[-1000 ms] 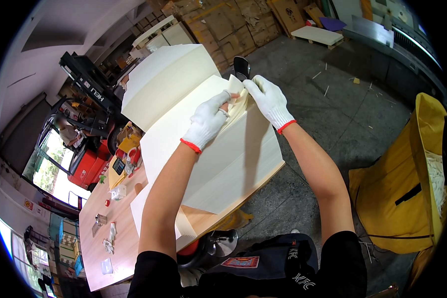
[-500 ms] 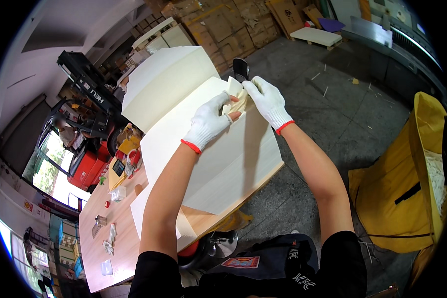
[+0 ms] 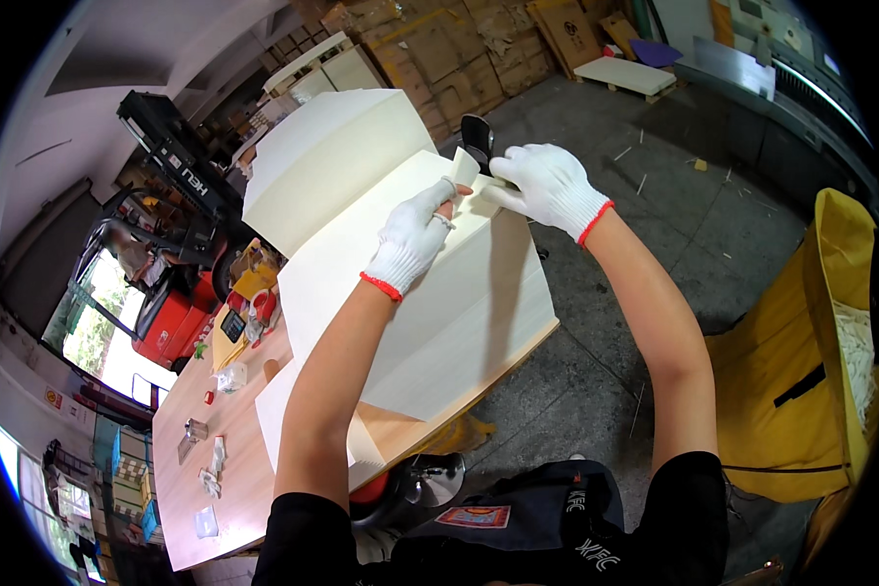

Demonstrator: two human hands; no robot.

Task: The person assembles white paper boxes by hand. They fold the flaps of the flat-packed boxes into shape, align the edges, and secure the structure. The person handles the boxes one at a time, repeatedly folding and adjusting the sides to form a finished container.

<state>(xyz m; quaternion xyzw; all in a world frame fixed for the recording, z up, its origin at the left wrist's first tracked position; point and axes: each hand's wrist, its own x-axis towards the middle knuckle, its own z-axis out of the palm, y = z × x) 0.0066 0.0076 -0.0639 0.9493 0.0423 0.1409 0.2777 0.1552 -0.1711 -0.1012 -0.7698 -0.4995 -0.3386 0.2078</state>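
A tall stack of white paper sheets [image 3: 459, 303] sits at the front right of the wooden table. My left hand [image 3: 412, 239], in a white knitted glove with a red cuff and bare fingertips, rests on its top near the far right corner. Its bent fingers grip an upturned paper corner [image 3: 466, 168]; the exact grip is partly hidden. Beside that corner, my gloved right hand [image 3: 554, 190] is just off the stack's right edge. Its thumb and fingers are apart, with nothing visible between them. Behind stands another white paper stack [image 3: 337, 161].
The wooden table [image 3: 244, 479] carries a calculator [image 3: 232, 325], a tape roll [image 3: 264, 305] and small items on the left. A yellow sack [image 3: 781, 381] stands at right. A red forklift [image 3: 176, 317] with a person aboard is far left. Cardboard boxes [image 3: 430, 59] line the back.
My right hand has drawn away to the right from the paper corner, its fingers opening. The bunched sheets have flattened, leaving a smaller upturned corner by my left hand, which has barely moved.
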